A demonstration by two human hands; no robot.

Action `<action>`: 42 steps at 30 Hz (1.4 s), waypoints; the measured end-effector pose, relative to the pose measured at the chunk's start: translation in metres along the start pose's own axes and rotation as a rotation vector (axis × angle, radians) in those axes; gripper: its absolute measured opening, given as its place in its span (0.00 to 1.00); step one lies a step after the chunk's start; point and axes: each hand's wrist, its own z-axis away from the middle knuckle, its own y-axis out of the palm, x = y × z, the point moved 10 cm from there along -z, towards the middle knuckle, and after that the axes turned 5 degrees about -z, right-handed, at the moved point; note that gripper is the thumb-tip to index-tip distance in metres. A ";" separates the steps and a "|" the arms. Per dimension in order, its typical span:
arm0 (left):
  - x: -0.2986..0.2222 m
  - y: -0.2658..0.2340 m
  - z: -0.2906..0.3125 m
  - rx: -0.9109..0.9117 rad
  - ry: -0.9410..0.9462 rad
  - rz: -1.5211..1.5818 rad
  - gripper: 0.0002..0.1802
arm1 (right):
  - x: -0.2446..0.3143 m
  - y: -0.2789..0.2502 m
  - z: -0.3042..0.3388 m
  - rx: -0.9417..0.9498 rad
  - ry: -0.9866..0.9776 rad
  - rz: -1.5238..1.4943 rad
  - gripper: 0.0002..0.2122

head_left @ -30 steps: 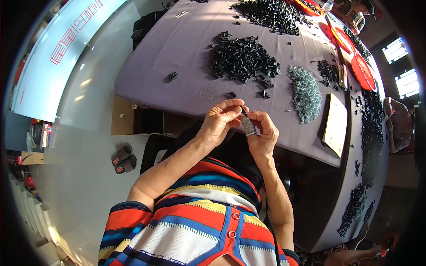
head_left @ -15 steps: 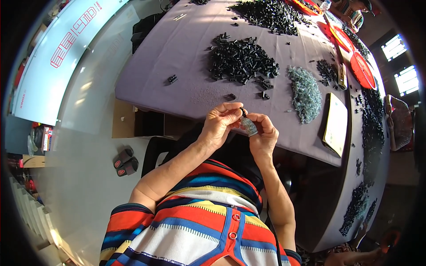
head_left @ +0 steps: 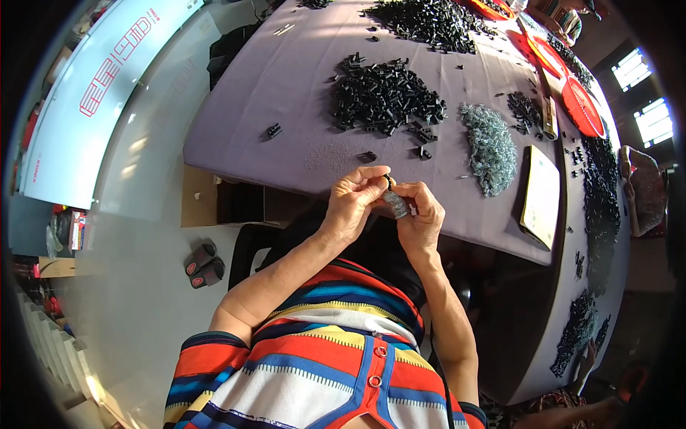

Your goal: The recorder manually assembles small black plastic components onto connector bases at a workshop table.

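Note:
Over the near edge of the cloth-covered table [head_left: 243,136], my two hands meet. My left hand [head_left: 348,205] pinches a small black plastic piece [head_left: 388,179] between thumb and fingertips. With its fingers curled against that same piece, my right hand [head_left: 420,219] is closed too. A greyish, speckled bundle [head_left: 397,205] hangs between the hands, by the right fingers; its exact kind is too small to tell. Just beyond lie loose black pieces [head_left: 424,153], a large heap of black plastic pieces [head_left: 386,96] and, to the right, a heap of small clear-grey parts [head_left: 491,151].
A flat pale-yellow box or book [head_left: 541,196] rests at the table's right edge. Red baskets [head_left: 582,107] and more black heaps [head_left: 421,23] stand farther off. Under the table is a cardboard box [head_left: 200,194]; dark slippers [head_left: 204,266] lie on the floor. Another person [head_left: 570,27] sits far right.
The view has shifted slightly. Both hands stay together at the table edge, and the greyish bundle has tilted a little between the fingers.

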 end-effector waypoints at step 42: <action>0.002 0.029 0.015 0.242 -0.193 0.208 0.16 | -0.008 0.017 0.003 0.160 0.255 -0.818 0.20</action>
